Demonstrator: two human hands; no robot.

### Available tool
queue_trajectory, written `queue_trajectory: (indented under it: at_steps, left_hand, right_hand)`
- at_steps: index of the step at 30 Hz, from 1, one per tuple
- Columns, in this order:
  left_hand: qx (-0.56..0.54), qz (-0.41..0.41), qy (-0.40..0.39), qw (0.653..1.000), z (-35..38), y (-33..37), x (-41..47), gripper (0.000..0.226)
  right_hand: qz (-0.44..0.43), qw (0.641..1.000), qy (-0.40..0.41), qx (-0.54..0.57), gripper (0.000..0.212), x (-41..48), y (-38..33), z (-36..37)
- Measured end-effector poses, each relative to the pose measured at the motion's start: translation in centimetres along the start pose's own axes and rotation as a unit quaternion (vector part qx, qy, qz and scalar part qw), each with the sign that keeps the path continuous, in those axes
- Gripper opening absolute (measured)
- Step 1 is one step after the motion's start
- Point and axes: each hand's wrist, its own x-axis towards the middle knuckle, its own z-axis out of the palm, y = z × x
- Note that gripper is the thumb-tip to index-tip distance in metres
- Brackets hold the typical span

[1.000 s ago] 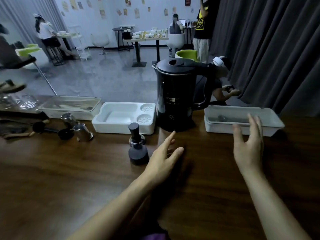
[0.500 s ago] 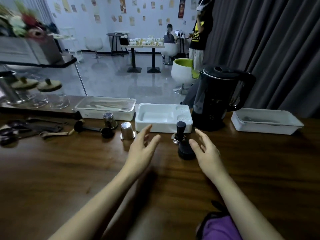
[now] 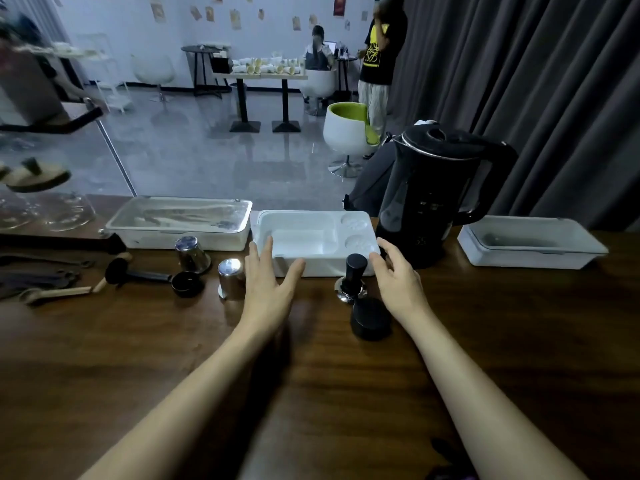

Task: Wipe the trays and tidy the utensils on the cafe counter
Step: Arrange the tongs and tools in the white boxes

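1. The white compartment tray (image 3: 313, 242) stands at the far edge of the counter (image 3: 311, 375), between the lidded tray (image 3: 180, 223) on its left and the black kettle (image 3: 433, 199) on its right. Its long axis runs left to right, across my view.
2. My left hand (image 3: 268, 285) is open and holds nothing; its fingertips (image 3: 269, 242) reach the left near corner of this tray, touching it or almost, I cannot tell which.
3. My right hand (image 3: 398, 278) is also open and empty, with slightly curled fingers at the right near corner.
4. So the tray lies straight ahead of both hands, one hand at each end, and neither hand is clearly nearer. I judge that the next move is to take it by its two short ends and draw it toward me for wiping.
5. The black tamper (image 3: 353, 280) and the round black base (image 3: 370, 318) stand just beside my right wrist, in front of the tray, so pulling could knock them.
6. A steel cup (image 3: 231, 277) stands just left of my left hand; a third tray (image 3: 530, 242) lies beyond the kettle. No cloth is visible.
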Motion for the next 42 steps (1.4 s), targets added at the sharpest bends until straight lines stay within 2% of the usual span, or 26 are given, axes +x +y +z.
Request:
queue_trajectory:
  at_steps: [6, 12, 19, 22, 27, 31, 35, 42]
  left_hand:
    - [-0.019, -0.034, 0.031, 0.999, 0.4, -0.9, 2.2, 0.080]
    - [-0.002, -0.086, 0.043, 0.995, 0.7, -0.7, 3.5, 0.071]
    - [-0.001, -0.052, 0.054, 0.997, -0.7, 2.4, 2.9, 0.068]
    - [0.034, -0.031, 0.066, 0.997, -2.1, 3.3, 1.7, 0.068]
    - [0.109, 0.018, 0.108, 0.988, -5.0, 3.6, -0.9, 0.058]
    - [0.097, 0.041, 0.111, 0.988, -7.1, 3.9, -3.3, 0.051]
    - [0.099, 0.045, 0.132, 0.985, -9.7, 3.8, -7.6, 0.053]
    - [0.093, 0.020, 0.085, 0.992, -12.9, 0.6, -14.6, 0.055]
  right_hand:
    - [0.019, 0.999, -0.033, -0.024, 0.047, 2.4, 0.7, 0.9]
    - [0.059, 0.997, -0.040, 0.007, 0.052, 3.9, 0.5, 0.4]
    - [0.032, 0.999, -0.025, 0.021, 0.054, 3.8, -2.4, -1.2]
    - [0.001, 1.000, -0.021, 0.014, 0.053, 2.8, -4.4, -2.2]
    - [-0.034, 0.999, -0.002, -0.018, 0.056, -0.3, -7.0, -3.3]
    - [-0.046, 0.999, 0.019, -0.011, 0.053, -4.3, -8.9, -4.0]
    - [-0.038, 0.999, 0.032, -0.005, 0.052, -10.0, -9.6, -3.9]
    - [0.013, 1.000, 0.025, 0.009, 0.055, -19.6, -7.3, -1.2]
